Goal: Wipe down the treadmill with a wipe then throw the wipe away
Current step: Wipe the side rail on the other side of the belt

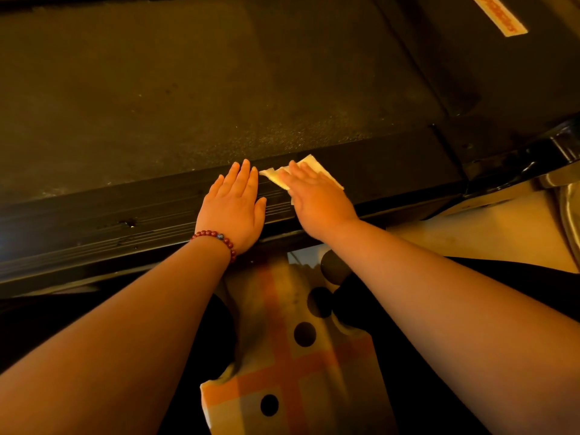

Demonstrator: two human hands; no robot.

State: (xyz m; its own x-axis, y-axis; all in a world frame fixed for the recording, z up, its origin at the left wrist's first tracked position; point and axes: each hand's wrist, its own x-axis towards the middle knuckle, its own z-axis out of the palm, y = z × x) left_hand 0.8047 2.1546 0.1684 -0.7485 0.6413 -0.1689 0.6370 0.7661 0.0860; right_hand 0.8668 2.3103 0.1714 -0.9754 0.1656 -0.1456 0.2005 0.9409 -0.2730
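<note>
We look down at the treadmill. Its big dark belt (188, 89) fills the top of our view. Along its near edge runs the side rail (94, 221), a long black strip with grooves. It goes from low on the left to higher on the right.

Below it, between our arms, there is a checked cloth with black dots (288, 372).

Our left hand (233, 205) lies flat on the rail with straight fingers and holds nothing. Our right hand (317, 202) is just beside it, on the right. It is flat too, and it presses the wipe (317, 169) down onto the rail.

The wipe is under the right hand, so we think that hand should slide it along the rail. There is lots of rail each way.

A red bead bracelet (219, 237) is on our left wrist.
</note>
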